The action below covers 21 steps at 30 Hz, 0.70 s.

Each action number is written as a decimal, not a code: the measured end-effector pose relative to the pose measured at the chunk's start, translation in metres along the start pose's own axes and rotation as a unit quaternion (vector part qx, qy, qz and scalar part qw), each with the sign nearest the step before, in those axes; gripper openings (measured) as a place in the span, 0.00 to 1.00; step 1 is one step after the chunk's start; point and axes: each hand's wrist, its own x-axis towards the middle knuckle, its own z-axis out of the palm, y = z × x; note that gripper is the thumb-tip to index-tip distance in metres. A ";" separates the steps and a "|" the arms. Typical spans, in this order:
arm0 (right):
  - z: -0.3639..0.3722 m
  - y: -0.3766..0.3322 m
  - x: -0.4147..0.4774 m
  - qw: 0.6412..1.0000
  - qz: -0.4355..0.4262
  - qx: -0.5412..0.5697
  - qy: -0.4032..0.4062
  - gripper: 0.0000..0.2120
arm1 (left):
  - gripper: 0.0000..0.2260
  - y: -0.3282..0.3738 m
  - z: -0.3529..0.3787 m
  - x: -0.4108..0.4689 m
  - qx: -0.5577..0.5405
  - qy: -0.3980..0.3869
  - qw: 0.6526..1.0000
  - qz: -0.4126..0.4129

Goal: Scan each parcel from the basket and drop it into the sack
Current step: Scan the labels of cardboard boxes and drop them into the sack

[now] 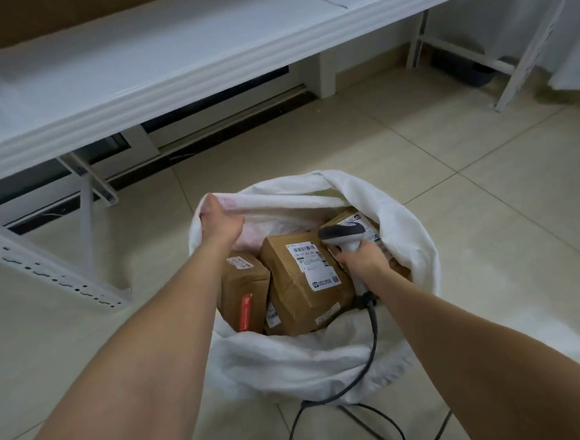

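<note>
A white sack [402, 232] stands open on the tiled floor, with several brown cardboard parcels inside. The biggest parcel [296, 288] lies in the middle, its white barcode label facing up. A smaller parcel [243, 288] with a red sticker sits to its left. My left hand [218, 221] grips the sack's far left rim and holds it open. My right hand [362, 264] grips the handle of a grey barcode scanner [344, 236] above the parcels, its head just right of the big parcel's label. The basket is out of view.
The scanner's dark cable [367, 365] runs down over the sack's near rim and loops on the floor. White metal shelving [133, 65] stands behind the sack, its slanted leg [45, 271] at the left. Another white frame leg [524, 59] stands at the back right.
</note>
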 end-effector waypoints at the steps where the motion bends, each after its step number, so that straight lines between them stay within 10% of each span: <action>1: 0.001 -0.002 0.002 1.000 0.003 0.005 0.001 0.09 | 0.30 -0.003 0.005 0.002 0.033 -0.020 0.999 0.004; 5: 0.001 -0.008 0.001 0.998 0.023 0.065 0.012 0.08 | 0.22 -0.008 0.015 -0.015 0.168 -0.109 0.979 0.023; 21: -0.141 -0.113 -0.168 0.916 0.187 0.354 -0.018 0.11 | 0.12 0.147 -0.113 -0.164 0.091 -0.321 0.943 0.011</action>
